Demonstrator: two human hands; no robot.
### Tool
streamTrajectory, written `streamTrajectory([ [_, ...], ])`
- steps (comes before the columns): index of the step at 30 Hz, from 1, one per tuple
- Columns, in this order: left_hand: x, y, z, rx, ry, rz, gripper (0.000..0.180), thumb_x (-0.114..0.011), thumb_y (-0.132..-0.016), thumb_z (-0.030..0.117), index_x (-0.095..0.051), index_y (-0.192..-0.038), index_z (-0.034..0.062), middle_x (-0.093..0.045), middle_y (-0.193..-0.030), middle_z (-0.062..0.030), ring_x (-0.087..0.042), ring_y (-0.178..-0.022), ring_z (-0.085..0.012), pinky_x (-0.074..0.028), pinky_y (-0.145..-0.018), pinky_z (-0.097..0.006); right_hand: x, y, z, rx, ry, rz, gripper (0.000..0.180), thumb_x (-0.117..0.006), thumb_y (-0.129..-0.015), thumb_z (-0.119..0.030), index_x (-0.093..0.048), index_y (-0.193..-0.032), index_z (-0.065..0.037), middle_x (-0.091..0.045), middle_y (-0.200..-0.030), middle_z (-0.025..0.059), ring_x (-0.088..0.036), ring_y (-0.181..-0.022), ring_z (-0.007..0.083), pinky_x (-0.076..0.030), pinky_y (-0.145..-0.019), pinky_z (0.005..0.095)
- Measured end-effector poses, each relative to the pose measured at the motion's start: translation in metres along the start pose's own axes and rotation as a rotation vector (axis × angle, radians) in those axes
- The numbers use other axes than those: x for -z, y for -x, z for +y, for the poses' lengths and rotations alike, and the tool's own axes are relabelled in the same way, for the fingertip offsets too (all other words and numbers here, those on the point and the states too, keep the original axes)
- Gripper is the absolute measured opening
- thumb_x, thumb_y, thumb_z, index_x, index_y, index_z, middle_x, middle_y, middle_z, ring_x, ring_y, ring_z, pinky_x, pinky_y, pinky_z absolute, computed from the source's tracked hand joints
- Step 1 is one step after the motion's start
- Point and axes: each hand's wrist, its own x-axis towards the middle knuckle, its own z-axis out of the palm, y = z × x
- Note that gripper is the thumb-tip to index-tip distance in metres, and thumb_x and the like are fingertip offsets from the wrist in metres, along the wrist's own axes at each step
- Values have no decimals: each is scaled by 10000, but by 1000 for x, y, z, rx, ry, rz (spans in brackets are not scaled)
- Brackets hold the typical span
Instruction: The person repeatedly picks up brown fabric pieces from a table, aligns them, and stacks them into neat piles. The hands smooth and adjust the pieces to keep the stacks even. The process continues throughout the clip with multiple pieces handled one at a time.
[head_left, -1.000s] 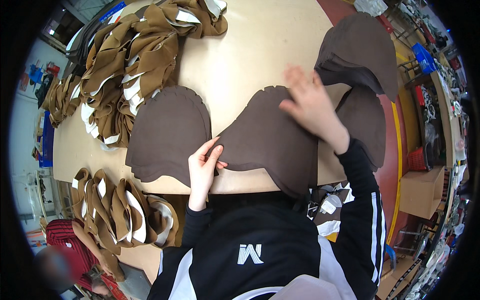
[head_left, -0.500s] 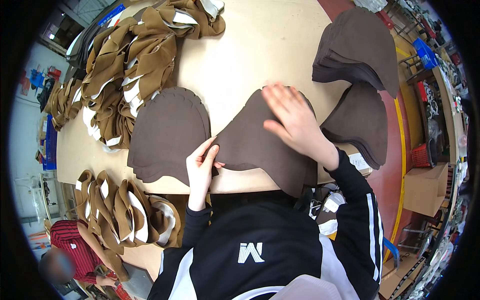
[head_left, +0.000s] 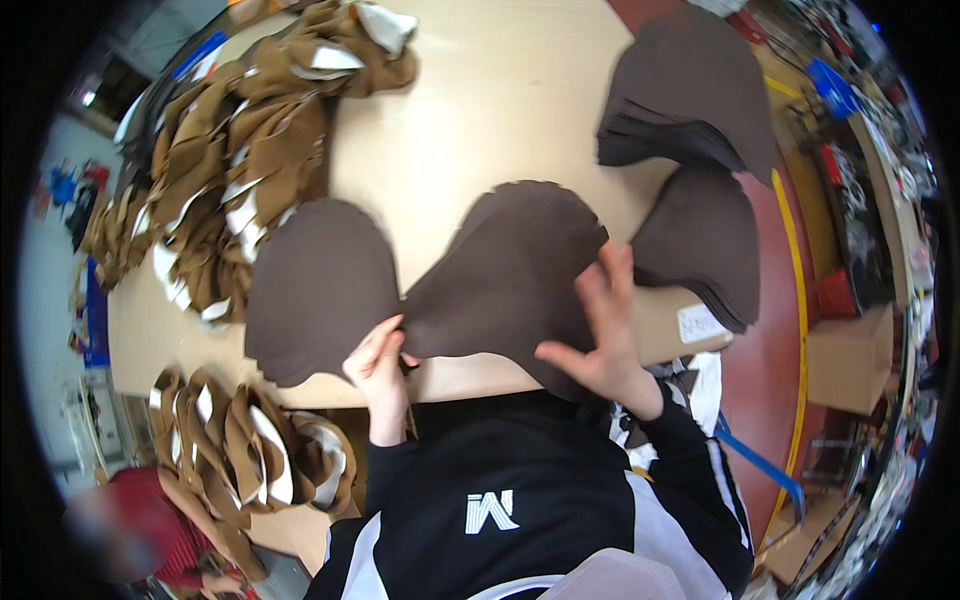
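A dark brown flat cut piece (head_left: 505, 285), soft like leather or fabric, lies in front of me at the table's near side. My left hand (head_left: 378, 365) is closed in a pinch on its pointed left corner. Near its right edge is my right hand (head_left: 605, 345), fingers spread and slightly blurred; whether they touch the piece I cannot tell. The scalloped far edge suggests more pieces lie beneath. Just left of it rests a stack of similar dark brown pieces (head_left: 320, 290).
Two more dark stacks stand at the right, one far (head_left: 690, 90) and one nearer (head_left: 700, 240), beside a white label (head_left: 700, 323). Brown pieces with white parts heap at the far left (head_left: 270, 130) and hang at the near left (head_left: 230, 440). A person (head_left: 170, 520) is at lower left.
My right hand has moved from on top of the piece toward its lower right edge, fingers spreading. My left hand keeps its pinch at the corner. The whole view has shifted slightly.
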Motion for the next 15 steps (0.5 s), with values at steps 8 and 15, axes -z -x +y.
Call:
streamTrajectory([
  [8, -100, -32, 53, -350, 267, -256, 397, -648, -994, 127, -586, -1361, -13, -574, -1386, -222, -647, -1089, -251, -563, -824, -336, 32, 30, 4, -431, -649, 953, 633, -739, -861, 35, -469, -1433, 0, -582, -1341, 91, -556, -1225, 206, -426, -1067, 356],
  [15, -31, -57, 22, -112, -587, -318, 717, -804, -856, 204, -483, -1482, 66, -519, -1381, -90, -487, -1223, -222, -379, -1096, -385, 202, 118, 96, -348, -432, 1515, 509, -673, -972, -114, -484, -1442, -66, -574, -1379, 109, -587, -1216, 248, -509, -1007, 428],
])
